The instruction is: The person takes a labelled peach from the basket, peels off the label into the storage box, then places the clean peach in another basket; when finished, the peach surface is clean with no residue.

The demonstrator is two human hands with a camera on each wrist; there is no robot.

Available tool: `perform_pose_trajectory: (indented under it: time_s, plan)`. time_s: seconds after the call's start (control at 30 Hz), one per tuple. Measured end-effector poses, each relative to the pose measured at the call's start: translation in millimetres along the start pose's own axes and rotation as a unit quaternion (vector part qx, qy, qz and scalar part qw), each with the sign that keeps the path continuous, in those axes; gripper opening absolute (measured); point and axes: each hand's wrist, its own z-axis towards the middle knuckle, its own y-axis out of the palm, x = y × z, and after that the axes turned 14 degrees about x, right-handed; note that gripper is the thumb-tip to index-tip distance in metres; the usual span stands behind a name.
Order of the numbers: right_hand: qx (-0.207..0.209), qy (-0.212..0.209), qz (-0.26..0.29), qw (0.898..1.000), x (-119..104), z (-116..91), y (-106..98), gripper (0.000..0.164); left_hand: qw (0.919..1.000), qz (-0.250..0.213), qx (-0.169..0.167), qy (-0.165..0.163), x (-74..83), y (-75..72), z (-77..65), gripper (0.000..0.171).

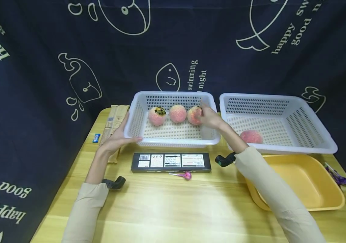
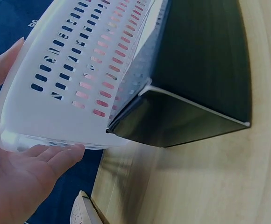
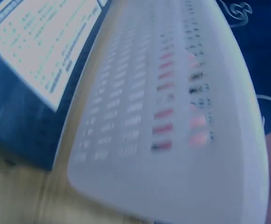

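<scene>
My left hand [image 1: 115, 139] grips the left corner of a white slotted plastic basket [image 1: 173, 142], thumb at the front rim and fingers along its side; the left wrist view shows the fingers [image 2: 56, 158] against the basket wall. In that basket sit three pink peaches in a row: a left one [image 1: 156, 118] with a black label, a middle one [image 1: 178, 113] and a right one [image 1: 193, 116]. My right hand [image 1: 210, 117] is inside the basket at the right peach's right side, slightly blurred. Whether its fingers close round that peach is hidden.
A second white basket [image 1: 309, 149] on the right holds one peach [image 1: 251, 136]. Before it lies a yellow tub [image 1: 306, 182]. A long black box [image 1: 171, 162], a pink lollipop [image 1: 186, 175], a brown paper package [image 1: 116, 116] and a blue packet [image 1: 96, 138] lie on the table.
</scene>
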Motion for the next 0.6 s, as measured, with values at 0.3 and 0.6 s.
perform_pose_trajectory:
  time_s: [0.3, 0.6]
  plan:
    - [0.064, -0.022, -0.072, 0.995, -4.7, 6.5, 17.5, 0.029, 1.0000, -0.002, 0.002, -0.009, 0.9, -1.1, -3.2, 0.123]
    - [0.136, -0.054, -0.037, 0.989, 4.9, 13.2, 25.1, 0.032, 0.9999, -0.004, 0.003, -0.009, -1.5, -0.6, -2.2, 0.122]
